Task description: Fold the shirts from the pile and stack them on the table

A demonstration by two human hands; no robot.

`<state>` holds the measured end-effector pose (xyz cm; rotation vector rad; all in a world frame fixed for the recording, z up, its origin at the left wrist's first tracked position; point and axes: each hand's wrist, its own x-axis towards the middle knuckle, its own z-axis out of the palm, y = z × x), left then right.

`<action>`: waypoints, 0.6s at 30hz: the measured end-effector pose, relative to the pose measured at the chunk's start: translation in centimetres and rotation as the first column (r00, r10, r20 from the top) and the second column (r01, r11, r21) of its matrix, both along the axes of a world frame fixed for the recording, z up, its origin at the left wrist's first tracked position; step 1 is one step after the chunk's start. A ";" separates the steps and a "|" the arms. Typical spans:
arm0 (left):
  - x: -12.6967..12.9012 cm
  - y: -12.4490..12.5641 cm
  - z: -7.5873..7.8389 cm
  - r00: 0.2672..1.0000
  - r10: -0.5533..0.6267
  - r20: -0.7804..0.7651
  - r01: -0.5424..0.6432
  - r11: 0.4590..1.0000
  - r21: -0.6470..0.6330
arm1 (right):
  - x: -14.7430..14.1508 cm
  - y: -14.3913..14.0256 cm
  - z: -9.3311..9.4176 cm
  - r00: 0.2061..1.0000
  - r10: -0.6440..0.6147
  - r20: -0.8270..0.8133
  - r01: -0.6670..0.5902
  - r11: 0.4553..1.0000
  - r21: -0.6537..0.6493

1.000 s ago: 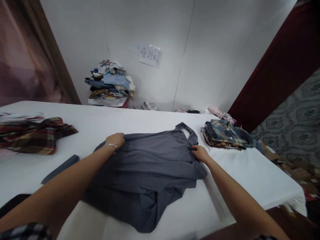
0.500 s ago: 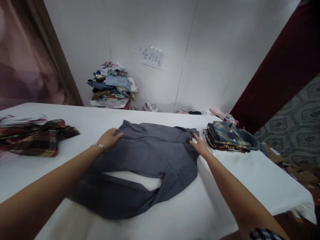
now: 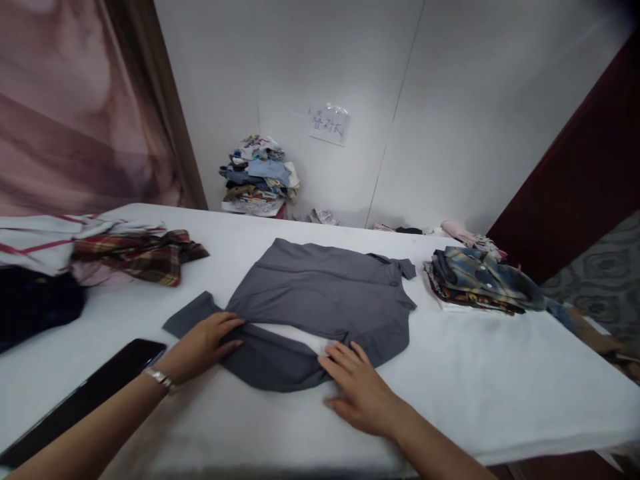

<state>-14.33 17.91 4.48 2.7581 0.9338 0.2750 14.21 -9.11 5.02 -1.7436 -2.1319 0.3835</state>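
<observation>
A dark grey long-sleeved shirt lies spread on the white table, its collar toward the right. One sleeve runs along the near side, with a strip of white table showing between it and the body. My left hand, with a bracelet at the wrist, rests on the sleeve toward its cuff; thumb and fingers are apart. Over the same sleeve near the shoulder, my right hand lies with its fingers spread.
A long black flat object lies by my left forearm. Plaid and other clothes are heaped at left. Folded shirts are stacked at right. A clothes pile stands behind the table, under a paper sign on the wall.
Both hands have let go of the shirt's far part and come down to the near sleeve. The shirt now lies flatter, its cuff showing at left. The view has swung left.
</observation>
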 end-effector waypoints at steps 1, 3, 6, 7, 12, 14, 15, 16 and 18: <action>0.3 -0.2 0.4 1.000 -0.003 -0.006 0.003 0.999 0.036 | -0.9 0.8 0.2 1.000 0.012 0.010 -0.012 0.999 -0.031; 0.7 -0.7 0.9 1.000 0.013 -0.003 -0.013 0.994 0.110 | -2.3 2.0 0.1 1.000 0.010 0.020 -0.009 0.999 -0.053; 1.0 -1.6 1.2 0.998 0.054 0.028 -0.058 0.984 0.171 | -3.9 3.0 -0.5 0.999 -0.046 0.029 0.046 0.999 -0.007; 0.9 -2.0 1.1 0.998 0.053 0.033 -0.058 0.986 0.157 | -4.3 3.1 -0.8 0.996 -0.077 0.043 0.076 0.997 0.017; 0.4 -3.8 0.7 0.999 0.029 0.016 -0.029 0.999 0.029 | -4.4 2.9 -0.7 0.981 -0.107 -0.160 0.127 0.985 0.116; 0.3 -4.8 0.9 0.999 -0.010 0.039 0.011 1.000 -0.008 | -3.1 2.2 -0.2 0.884 -0.122 -0.451 0.207 0.968 0.144; 0.2 -5.3 1.0 0.998 -0.038 0.055 0.039 0.999 -0.021 | -2.2 1.8 -0.1 0.796 -0.163 -0.583 0.289 0.948 0.129; 0.3 -5.9 1.2 0.996 -0.060 0.068 0.062 0.998 -0.027 | -1.4 1.3 0.0 0.691 -0.215 -0.691 0.381 0.920 0.095; 0.8 -7.3 1.6 0.995 -0.071 0.073 0.072 0.997 -0.019 | 0.1 0.5 -0.3 0.470 -0.287 -0.835 0.520 0.854 -0.002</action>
